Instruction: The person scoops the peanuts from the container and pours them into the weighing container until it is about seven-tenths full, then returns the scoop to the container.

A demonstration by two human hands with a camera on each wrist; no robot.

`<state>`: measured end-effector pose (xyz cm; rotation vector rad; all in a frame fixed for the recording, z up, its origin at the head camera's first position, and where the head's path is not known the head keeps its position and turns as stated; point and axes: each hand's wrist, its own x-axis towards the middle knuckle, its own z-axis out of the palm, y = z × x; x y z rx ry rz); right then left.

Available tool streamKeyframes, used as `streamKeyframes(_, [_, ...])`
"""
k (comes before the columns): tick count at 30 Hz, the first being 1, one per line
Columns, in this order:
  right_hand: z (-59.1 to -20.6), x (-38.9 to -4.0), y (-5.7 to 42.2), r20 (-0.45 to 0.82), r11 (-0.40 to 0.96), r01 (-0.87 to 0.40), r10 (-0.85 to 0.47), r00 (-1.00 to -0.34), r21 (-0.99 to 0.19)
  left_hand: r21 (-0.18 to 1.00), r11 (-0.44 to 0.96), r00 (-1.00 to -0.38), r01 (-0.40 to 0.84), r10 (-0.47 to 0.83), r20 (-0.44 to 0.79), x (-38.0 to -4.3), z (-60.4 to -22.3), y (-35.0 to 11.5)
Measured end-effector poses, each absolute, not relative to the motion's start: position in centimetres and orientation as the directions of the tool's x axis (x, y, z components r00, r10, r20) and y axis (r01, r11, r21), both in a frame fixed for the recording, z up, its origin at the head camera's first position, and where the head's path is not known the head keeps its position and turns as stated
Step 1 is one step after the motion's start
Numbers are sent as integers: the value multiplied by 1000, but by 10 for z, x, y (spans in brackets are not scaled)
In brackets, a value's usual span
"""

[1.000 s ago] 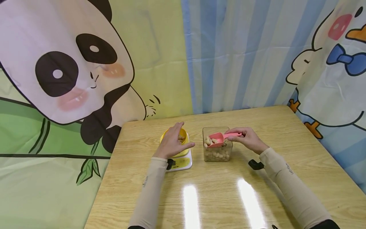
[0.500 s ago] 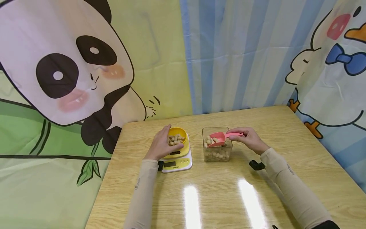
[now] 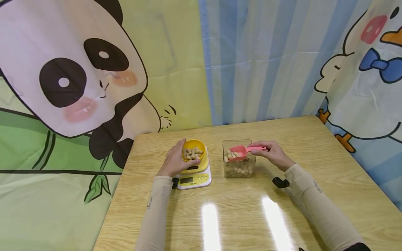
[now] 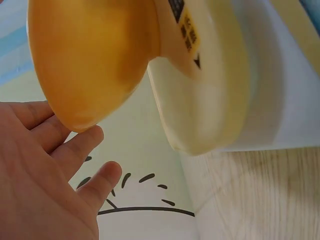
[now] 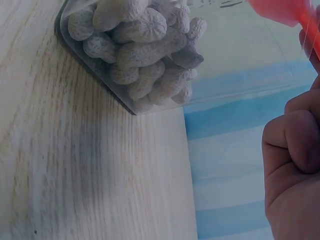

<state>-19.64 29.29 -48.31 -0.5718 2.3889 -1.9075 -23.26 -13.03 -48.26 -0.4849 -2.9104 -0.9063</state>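
Observation:
A yellow bowl [image 3: 194, 142] of unshelled peanuts [image 3: 192, 153] sits on a yellow and white kitchen scale [image 3: 196, 179]. My left hand [image 3: 172, 160] holds the bowl from its left side, thumb at the near side and fingers at the far left; in the left wrist view the fingertips [image 4: 90, 135] meet the bowl's wall. To the right stands a clear square container [image 3: 238, 170] with more peanuts. A pink scoop [image 3: 240, 150] with some peanuts in it rests at the container's mouth, and my right hand [image 3: 274, 152] pinches its handle.
The wooden table [image 3: 238, 209] runs back to a cartoon-printed curtain [image 3: 251, 69]. The scale and the container stand side by side with a narrow gap between them.
My left hand has moved left from over the bowl and closed in on its side, so the peanuts inside show. My right hand and the scoop have stayed almost still.

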Motion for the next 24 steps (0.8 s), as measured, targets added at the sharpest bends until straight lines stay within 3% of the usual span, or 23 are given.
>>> streamKeyframes(24, [-489, -194, 294, 222, 149, -264, -250, -943, -953, 578, 763, -956, 289, 255, 142, -236, -492, -136])
